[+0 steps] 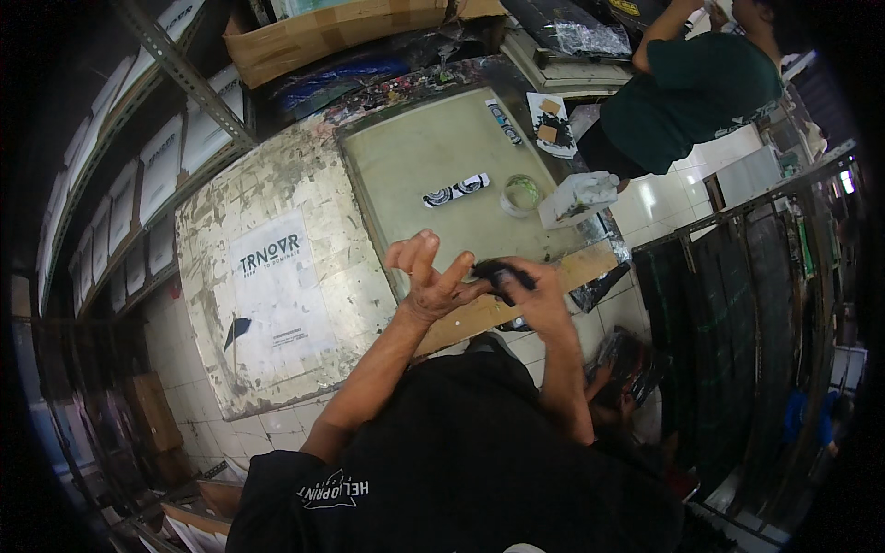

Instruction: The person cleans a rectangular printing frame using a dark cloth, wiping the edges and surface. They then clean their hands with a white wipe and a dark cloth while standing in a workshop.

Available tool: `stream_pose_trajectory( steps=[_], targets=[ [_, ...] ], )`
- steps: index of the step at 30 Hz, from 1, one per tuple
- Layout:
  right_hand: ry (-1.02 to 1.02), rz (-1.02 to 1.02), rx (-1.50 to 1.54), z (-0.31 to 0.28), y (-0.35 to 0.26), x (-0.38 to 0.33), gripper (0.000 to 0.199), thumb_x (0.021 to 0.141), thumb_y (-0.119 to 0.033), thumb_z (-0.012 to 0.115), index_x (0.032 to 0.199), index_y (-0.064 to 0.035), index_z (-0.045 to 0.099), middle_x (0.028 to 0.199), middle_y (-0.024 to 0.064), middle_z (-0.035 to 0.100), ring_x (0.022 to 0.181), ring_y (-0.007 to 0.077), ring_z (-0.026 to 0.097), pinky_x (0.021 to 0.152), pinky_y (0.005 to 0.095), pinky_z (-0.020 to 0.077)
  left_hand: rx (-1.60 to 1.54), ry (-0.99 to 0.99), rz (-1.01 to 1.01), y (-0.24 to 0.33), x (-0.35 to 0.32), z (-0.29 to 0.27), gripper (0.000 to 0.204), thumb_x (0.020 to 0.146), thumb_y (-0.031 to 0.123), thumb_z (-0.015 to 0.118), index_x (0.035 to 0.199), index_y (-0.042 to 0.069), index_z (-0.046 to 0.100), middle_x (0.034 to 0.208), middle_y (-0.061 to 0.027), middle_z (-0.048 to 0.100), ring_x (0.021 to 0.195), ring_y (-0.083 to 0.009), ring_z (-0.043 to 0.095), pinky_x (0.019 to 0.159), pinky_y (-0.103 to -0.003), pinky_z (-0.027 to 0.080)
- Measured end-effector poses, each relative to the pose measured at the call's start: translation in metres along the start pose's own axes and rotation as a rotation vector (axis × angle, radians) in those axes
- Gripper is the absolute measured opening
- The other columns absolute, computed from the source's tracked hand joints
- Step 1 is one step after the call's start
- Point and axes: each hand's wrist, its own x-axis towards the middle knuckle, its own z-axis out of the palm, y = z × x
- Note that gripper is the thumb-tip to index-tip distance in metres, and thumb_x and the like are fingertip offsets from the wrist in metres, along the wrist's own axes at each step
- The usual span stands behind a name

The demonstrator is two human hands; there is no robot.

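My left hand (431, 284) is held up over the near edge of the table, fingers spread and palm tilted. A wadded black cloth (502, 275) is gripped in my right hand (544, 300), its fingers closed round it. The cloth presses against the thumb side of my left hand. Beyond both hands lies a framed pale green mesh screen (415, 157). On it are a black-and-white patterned strip (456, 190), a similar strip (503, 123) farther back, and a round tub (522, 195) with greenish residue inside. A white plastic jug (579, 199) stands at the screen's right edge.
Left of the screen, a printed white sheet (286, 286) lies on a worn, stained board (198, 240). A shelf rack (166, 55) with white packages rises at the left. A person in a dark shirt (691, 97) stands at the back right. Dark racks (719, 341) line the right.
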Motion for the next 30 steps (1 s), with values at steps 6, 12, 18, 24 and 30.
stream_pose_trajectory(
  steps=[6, 12, 18, 24, 30],
  targets=[
    [0.066, 0.192, 0.159, 0.002, 0.037, 0.007, 0.012, 0.095, -0.002, 0.056, 0.098, 0.0046, 0.065, 0.084, 0.0037, 0.067, 0.075, 0.0112, 0.061, 0.067, 0.0269, 0.0506, 0.066, 0.0, 0.128, 0.008, 0.0, -0.002, 0.062, 0.073, 0.063, 0.075, 0.123, 0.031, 0.056, 0.141, -0.0104, 0.039, 0.115, -0.0277, 0.044, 0.089, -0.044, 0.032],
    [0.254, 0.134, 0.445, 0.0, 0.025, 0.003, 0.017, 0.097, -0.008, 0.056, 0.102, 0.0052, 0.066, 0.086, 0.0045, 0.068, 0.07, 0.0116, 0.061, 0.064, 0.0244, 0.0507, -0.027, 0.057, -0.023, -0.019, 0.011, 0.005, 0.076, 0.072, 0.067, 0.073, 0.13, 0.021, 0.055, 0.143, -0.0167, 0.036, 0.122, -0.0334, 0.039, 0.093, -0.048, 0.03],
    [-0.102, -0.041, -0.003, -0.001, 0.004, 0.009, 0.026, 0.082, 0.012, 0.059, 0.104, 0.002, 0.067, 0.088, 0.0087, 0.066, 0.079, 0.0163, 0.064, 0.071, 0.0292, 0.0506, -0.128, -0.264, -0.187, -0.017, 0.007, 0.001, 0.094, 0.061, 0.058, 0.083, 0.136, 0.011, 0.052, 0.152, -0.0244, 0.024, 0.129, -0.0387, 0.035, 0.104, -0.052, 0.023],
    [0.234, -0.433, -0.524, 0.009, 0.008, 0.008, 0.026, 0.078, 0.009, 0.06, 0.104, 0.0044, 0.064, 0.088, 0.0106, 0.065, 0.075, 0.0173, 0.064, 0.065, 0.0276, 0.0495, -0.001, -0.302, -0.692, 0.026, 0.038, 0.005, 0.118, 0.048, 0.05, 0.092, 0.144, 0.007, 0.04, 0.156, -0.0262, 0.013, 0.131, -0.0409, 0.033, 0.106, -0.054, 0.022],
    [0.476, -0.392, -0.494, -0.017, 0.0, 0.01, 0.026, 0.084, 0.004, 0.061, 0.11, 0.0018, 0.06, 0.1, 0.0172, 0.066, 0.088, 0.0305, 0.067, 0.077, 0.0368, 0.053, 0.054, -0.382, -0.708, -0.018, 0.055, -0.006, 0.151, 0.025, 0.044, 0.097, 0.15, 0.005, 0.022, 0.157, -0.0267, 0.006, 0.144, -0.0461, 0.014, 0.111, -0.062, 0.02]
  ],
)
